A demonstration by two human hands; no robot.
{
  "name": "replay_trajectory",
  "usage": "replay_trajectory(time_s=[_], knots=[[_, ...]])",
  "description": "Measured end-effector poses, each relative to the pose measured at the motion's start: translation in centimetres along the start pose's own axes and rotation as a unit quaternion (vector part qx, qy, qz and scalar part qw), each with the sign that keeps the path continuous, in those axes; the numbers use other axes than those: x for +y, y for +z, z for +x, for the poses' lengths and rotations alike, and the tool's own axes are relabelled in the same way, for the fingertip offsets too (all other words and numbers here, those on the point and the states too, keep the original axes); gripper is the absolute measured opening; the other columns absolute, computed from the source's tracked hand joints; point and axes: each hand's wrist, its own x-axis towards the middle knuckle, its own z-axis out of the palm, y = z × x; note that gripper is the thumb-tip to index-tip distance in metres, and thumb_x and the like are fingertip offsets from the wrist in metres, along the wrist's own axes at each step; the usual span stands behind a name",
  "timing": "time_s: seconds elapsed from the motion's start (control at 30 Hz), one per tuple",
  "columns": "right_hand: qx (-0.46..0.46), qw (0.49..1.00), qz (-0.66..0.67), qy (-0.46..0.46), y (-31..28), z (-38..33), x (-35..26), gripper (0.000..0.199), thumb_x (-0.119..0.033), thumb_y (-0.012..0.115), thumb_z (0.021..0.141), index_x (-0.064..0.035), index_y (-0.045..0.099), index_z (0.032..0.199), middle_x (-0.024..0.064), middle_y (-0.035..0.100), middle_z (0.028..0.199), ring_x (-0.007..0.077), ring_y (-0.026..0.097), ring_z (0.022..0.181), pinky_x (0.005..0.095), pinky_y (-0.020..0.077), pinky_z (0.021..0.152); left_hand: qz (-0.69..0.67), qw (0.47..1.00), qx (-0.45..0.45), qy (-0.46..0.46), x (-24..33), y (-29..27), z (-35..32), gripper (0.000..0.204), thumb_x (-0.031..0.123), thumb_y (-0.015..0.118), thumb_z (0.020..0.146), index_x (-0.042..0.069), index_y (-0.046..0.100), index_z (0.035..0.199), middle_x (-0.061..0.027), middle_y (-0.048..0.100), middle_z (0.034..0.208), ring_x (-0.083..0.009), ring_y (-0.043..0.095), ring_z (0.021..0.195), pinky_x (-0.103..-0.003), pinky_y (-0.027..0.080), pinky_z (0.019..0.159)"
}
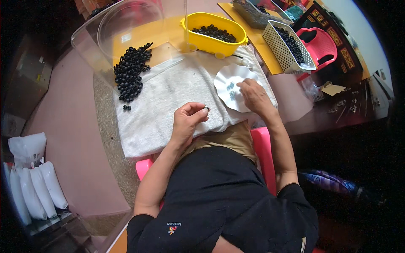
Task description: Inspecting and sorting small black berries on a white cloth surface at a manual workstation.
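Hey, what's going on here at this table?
A person sits at a table covered with a grey cloth. The left hand pinches a small dark ring at its fingertips. The right hand reaches into a white dish holding a few small greyish parts. A pile of black rings lies on the cloth to the left, and more fill a yellow tub and a white basket further back.
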Motion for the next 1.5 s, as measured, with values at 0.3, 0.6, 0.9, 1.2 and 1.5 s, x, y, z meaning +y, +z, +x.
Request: replay_trajectory(time_s=[0.3,0.6,0.9,1.2,1.5], knots=[[0.073,0.938,0.321,0.112,-0.8,0.7,-4.8,0.01,0.002,0.06,0.088,0.0017,0.064,0.098,0.0068,0.064,0.086,0.0162,0.063,0.08,0.0283,0.0499,0.071,-0.018,1.0,-0.012,-0.005,-0.1,0.1,-0.4,0.015,0.003,0.067,0.086,0.0,0.064,0.101,-0.0099,0.068,0.095,-0.0159,0.065,0.085,-0.03,0.056,0.078],[-0.122,0.803,0.558,0.171,-0.1,1.4,-7.9,0.007,-0.001,0.068,0.082,0.002,0.067,0.089,0.0012,0.065,0.081,0.0078,0.06,0.075,0.0218,0.0487,0.068,-0.086,0.992,-0.073,-0.055,0.3,0.3,-0.6,0.018,0.006,0.067,0.089,-0.001,0.063,0.105,-0.0096,0.067,0.098,-0.0169,0.065,0.087,-0.032,0.056,0.081],[-0.127,0.816,0.528,0.198,1.1,1.7,-7.4,0.007,-0.006,0.07,0.076,-0.0022,0.07,0.081,-0.0007,0.066,0.073,0.0066,0.059,0.068,0.0225,0.0484,0.061,-0.09,0.987,-0.112,-0.066,0.7,-0.3,-0.5,0.017,0.004,0.067,0.088,-0.002,0.063,0.104,-0.0087,0.066,0.098,-0.0164,0.065,0.087,-0.031,0.056,0.083],[-0.155,0.849,0.484,0.142,0.6,1.8,-7.1,0.005,-0.002,0.067,0.082,0.0005,0.063,0.083,0.0007,0.062,0.08,0.0079,0.057,0.074,0.022,0.0467,0.067,-0.069,0.99,-0.115,-0.043,0.6,-0.3,-0.4,0.017,0.008,0.07,0.086,0.001,0.065,0.1,-0.0052,0.066,0.09,-0.0129,0.064,0.078,-0.027,0.056,0.073],[-0.16,0.832,0.512,0.143,1.5,1.8,-6.8,0.006,-0.003,0.068,0.083,0.0013,0.063,0.083,0.0017,0.061,0.079,0.009,0.056,0.073,0.0224,0.0451,0.065,-0.077,0.99,-0.113,-0.042,0.8,-0.6,-0.3,0.015,0.008,0.071,0.086,0.001,0.064,0.097,-0.0064,0.065,0.088,-0.0145,0.064,0.077,-0.029,0.056,0.074]])
